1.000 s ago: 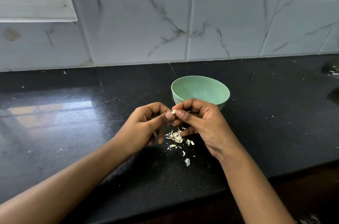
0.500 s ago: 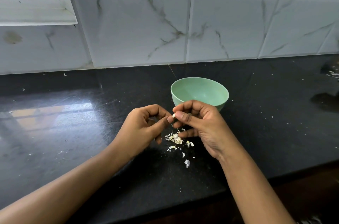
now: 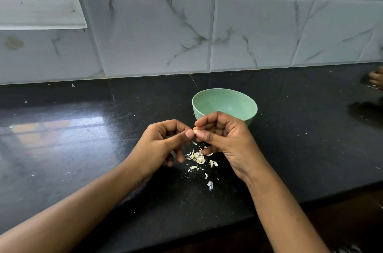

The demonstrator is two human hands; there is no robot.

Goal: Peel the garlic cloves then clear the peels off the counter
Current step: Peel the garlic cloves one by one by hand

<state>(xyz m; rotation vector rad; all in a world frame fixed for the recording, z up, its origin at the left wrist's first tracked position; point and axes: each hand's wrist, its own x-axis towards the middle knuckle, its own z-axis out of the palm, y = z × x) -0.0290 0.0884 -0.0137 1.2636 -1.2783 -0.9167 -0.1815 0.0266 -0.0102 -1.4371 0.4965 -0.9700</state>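
Pale garlic clove [image 3: 195, 131] pinched between left hand [image 3: 163, 145] and right hand [image 3: 224, 138].

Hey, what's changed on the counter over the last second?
Almost nothing. The left hand and right hand keep pinching the clove between them, near the bowl; nothing was picked up or let go. The peels lie in the same pile on the counter, the bowl stays put. At the right edge, what look like fingers have come into view.

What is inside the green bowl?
The visible inside of the bowl shows only bare green wall. Its near part is hidden behind the right hand, so anything lying there cannot be seen.
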